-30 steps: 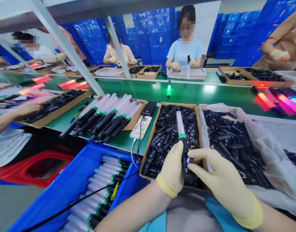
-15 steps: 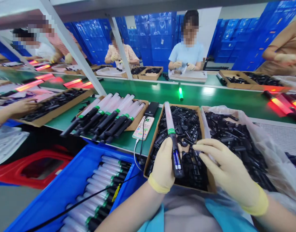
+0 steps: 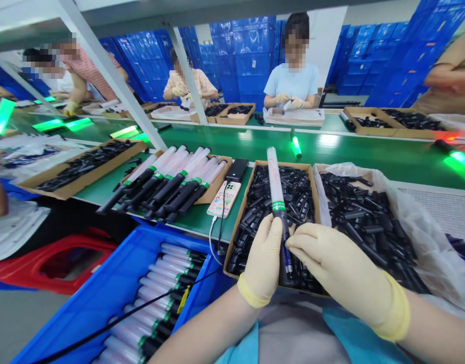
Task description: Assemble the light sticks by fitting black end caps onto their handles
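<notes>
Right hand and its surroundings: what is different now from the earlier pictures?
The right hand moved over the black parts, then back to the stick. The green light moved right along the belt. Red lights at left are now green. The left hand still grips the stick.

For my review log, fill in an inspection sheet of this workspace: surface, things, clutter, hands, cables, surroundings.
Surface: green bench, in use.
Things: light stick with batteries in its handle; carton of black parts below; more sticks on the left.
Clutter: phone beside a black device.
Hands: left hand grips the stick; right hand has its fingertips at the handle, anything pinched is hidden.
Cables: white cable at the phone; black cable across the blue bin.
Surroundings: co-workers opposite; liquid spills: nothing seen.
</notes>
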### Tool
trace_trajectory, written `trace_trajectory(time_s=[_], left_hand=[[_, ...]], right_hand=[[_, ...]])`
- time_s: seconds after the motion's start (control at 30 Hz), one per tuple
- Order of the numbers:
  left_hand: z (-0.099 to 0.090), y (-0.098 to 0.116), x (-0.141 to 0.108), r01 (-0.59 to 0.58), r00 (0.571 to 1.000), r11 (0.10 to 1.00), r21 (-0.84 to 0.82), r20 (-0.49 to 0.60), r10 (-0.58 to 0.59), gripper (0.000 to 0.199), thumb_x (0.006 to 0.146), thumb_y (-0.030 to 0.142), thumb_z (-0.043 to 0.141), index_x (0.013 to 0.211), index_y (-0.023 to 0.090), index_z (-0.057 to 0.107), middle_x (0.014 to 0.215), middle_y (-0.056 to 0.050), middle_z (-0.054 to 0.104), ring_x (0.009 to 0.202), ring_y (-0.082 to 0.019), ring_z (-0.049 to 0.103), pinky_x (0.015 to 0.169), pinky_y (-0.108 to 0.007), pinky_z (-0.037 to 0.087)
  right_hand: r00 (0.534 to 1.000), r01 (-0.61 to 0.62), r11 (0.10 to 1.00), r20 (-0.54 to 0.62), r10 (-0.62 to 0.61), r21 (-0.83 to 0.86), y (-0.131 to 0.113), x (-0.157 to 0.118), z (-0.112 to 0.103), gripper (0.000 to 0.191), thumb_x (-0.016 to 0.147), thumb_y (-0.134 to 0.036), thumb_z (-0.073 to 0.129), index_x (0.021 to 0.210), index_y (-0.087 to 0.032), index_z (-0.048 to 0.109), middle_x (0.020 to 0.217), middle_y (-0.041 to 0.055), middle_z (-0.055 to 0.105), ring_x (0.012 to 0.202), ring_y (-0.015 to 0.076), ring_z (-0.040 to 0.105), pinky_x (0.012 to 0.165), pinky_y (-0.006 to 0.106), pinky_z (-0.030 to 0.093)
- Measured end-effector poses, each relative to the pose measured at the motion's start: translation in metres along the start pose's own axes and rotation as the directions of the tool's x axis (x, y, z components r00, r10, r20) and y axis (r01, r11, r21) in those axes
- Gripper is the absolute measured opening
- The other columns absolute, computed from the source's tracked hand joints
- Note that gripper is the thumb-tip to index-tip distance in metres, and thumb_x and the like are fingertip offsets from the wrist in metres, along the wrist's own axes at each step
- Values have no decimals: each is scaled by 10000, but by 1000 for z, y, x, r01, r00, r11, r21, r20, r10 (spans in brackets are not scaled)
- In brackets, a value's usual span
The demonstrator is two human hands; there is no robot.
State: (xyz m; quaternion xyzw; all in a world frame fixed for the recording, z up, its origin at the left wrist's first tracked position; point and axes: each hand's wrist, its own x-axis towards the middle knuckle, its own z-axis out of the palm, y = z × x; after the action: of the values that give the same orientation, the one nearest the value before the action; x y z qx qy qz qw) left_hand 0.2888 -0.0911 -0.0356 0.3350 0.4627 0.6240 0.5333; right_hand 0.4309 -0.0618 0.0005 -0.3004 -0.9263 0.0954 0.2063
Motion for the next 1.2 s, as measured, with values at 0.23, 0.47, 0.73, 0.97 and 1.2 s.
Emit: trace_trajectory(time_s=[0.23,0.47,0.73,0.97,1.2], left_hand=[[3,-9,6,-33,998,994,101,-48,38,371,929,520,495,1077,205,623,1009,-55,649,958,-192,578,911,-310,440],[5,-11,7,-28,997,978,205,-65,42,351,951,513,456,1105,234,602,1015,-30,625,929,-167,551,894,-289,437],[4,-14,11,-33,995,989,144,-83,46,406,922,557,477,1004,185,618,954,-61,648,873,-184,584,826,-296,467],[5,-13,11,-33,995,972,234,-80,53,383,956,517,438,1153,223,585,1062,-47,631,974,-180,563,918,-297,423],[6,-8,9,-59,987,960,275,-128,97,350,960,487,448,1129,216,590,1105,-52,631,1017,-182,570,925,-275,411]], right_hand=[[977,-88,981,-206,51,-175,-7,-9,24,230,963,-161,420,931,-166,648,858,65,609,775,223,572,718,391,466],[967,-159,987,-209,149,-33,-2,-8,39,227,978,-172,388,861,-166,583,832,73,574,778,209,538,720,355,456],[963,-125,983,-223,153,134,-1,-9,34,221,988,-161,382,886,-169,578,883,67,582,839,197,542,742,324,455],[973,-110,980,-220,72,-168,-2,-9,32,219,956,-128,422,925,-155,637,858,70,585,787,212,516,722,355,406],[978,-124,984,-186,100,-128,-4,-9,39,253,948,-101,397,937,-148,645,891,87,594,826,227,522,754,377,424]])
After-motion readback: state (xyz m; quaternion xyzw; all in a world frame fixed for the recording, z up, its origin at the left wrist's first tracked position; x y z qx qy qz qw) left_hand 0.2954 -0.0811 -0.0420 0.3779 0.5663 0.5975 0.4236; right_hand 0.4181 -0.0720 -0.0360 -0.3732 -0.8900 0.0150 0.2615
